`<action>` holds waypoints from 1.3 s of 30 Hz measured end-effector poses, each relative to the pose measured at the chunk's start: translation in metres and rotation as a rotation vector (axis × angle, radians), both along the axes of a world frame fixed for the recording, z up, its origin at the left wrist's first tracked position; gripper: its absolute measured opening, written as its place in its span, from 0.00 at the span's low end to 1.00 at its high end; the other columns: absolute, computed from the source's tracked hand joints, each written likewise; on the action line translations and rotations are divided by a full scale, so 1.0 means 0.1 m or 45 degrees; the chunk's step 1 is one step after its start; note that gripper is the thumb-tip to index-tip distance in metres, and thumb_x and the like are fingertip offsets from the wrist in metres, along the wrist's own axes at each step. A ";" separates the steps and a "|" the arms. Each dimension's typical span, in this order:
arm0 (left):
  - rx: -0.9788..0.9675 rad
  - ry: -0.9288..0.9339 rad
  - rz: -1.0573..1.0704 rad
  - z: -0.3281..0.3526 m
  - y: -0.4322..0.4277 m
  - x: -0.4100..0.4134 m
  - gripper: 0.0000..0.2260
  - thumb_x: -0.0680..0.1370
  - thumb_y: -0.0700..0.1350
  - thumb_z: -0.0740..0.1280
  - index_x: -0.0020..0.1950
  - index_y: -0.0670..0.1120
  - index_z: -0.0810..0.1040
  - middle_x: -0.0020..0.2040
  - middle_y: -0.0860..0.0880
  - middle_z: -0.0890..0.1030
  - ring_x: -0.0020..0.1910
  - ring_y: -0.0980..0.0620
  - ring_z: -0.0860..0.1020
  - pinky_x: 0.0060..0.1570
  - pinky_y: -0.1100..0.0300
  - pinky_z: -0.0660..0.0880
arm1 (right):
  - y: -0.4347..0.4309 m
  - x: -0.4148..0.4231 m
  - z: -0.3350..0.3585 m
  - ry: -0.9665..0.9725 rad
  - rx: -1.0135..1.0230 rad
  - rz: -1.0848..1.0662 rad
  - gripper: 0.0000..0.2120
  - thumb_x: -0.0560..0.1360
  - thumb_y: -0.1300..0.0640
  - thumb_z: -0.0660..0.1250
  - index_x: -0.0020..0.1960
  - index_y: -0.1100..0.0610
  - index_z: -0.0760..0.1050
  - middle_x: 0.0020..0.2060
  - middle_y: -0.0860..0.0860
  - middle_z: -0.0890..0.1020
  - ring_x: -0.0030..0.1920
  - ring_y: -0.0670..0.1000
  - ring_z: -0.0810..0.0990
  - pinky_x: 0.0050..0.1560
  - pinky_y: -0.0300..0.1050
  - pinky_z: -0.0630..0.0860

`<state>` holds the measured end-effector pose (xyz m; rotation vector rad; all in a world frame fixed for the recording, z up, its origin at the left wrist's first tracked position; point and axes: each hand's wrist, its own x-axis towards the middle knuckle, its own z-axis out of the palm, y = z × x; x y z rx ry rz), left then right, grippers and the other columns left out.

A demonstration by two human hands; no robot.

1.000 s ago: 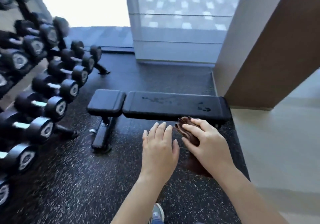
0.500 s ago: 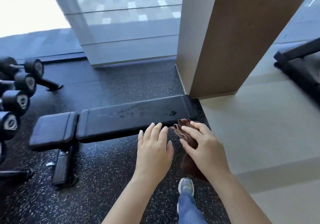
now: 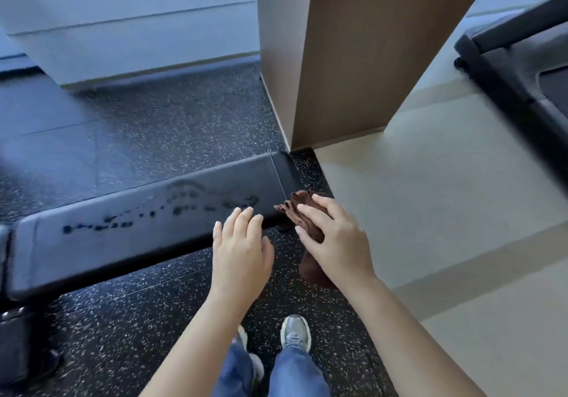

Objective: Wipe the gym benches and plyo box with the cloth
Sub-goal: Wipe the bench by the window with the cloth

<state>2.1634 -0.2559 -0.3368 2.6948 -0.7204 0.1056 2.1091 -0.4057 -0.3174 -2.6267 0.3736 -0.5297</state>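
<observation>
**Bench pad ahead, cloth bunched in your right hand**

Start with the gym bench (image 3: 138, 227). It looks heavy and planted on the speckled rubber floor (image 3: 138, 138), so you should not need to brace it. Its dark padded top looks smooth and slightly giving. Dark wet marks (image 3: 184, 209) run along it, so expect the cloth to glide rather than drag. Press flat and let the pad take the weight.

The brown cloth (image 3: 302, 212) is light, soft and limp. It will fold wherever you let it, so take it by the bunched middle and keep a broad face free for wiping.

The bench lies crosswise in front of you, with its right end near the corner of the pillar (image 3: 353, 74). Your left hand (image 3: 241, 252) is spread and relaxed with nothing in it. Its fingertips are over the near edge of the pad (whether they touch it, I cannot tell). Your right hand (image 3: 335, 243) is just beside it, off the bench's right end. Its fingers are curled over the gathered cloth. One crumpled end pokes out past your fingertips towards the pad, and the rest hangs below your palm.
</observation>
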 end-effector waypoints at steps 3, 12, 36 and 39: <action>0.041 0.032 -0.074 -0.62 -0.09 0.25 0.18 0.72 0.45 0.57 0.52 0.37 0.80 0.54 0.39 0.80 0.56 0.37 0.78 0.53 0.34 0.71 | -0.06 0.18 -0.62 0.018 0.062 -0.050 0.15 0.67 0.52 0.69 0.54 0.51 0.80 0.54 0.50 0.80 0.53 0.53 0.79 0.49 0.44 0.77; 0.145 -0.070 -0.281 -2.42 -0.66 1.11 0.19 0.72 0.46 0.55 0.50 0.39 0.80 0.53 0.40 0.81 0.56 0.39 0.78 0.53 0.32 0.69 | -0.39 0.72 -2.42 -0.014 0.307 -0.184 0.16 0.69 0.51 0.69 0.57 0.51 0.79 0.57 0.48 0.79 0.56 0.48 0.78 0.57 0.41 0.74; 0.053 -0.251 -0.159 -3.66 -0.96 1.72 0.19 0.68 0.54 0.61 0.50 0.44 0.81 0.57 0.47 0.80 0.54 0.44 0.76 0.57 0.44 0.62 | -1.30 2.40 -3.73 0.103 0.452 0.222 0.22 0.71 0.51 0.70 0.65 0.51 0.73 0.69 0.48 0.69 0.68 0.45 0.67 0.66 0.32 0.56; 0.074 -0.221 -0.152 -3.63 -0.97 1.72 0.20 0.69 0.54 0.60 0.52 0.45 0.81 0.58 0.47 0.80 0.54 0.45 0.76 0.57 0.44 0.63 | -1.41 2.69 -3.72 0.088 0.578 0.209 0.21 0.73 0.55 0.69 0.65 0.53 0.73 0.68 0.50 0.70 0.68 0.46 0.67 0.61 0.21 0.53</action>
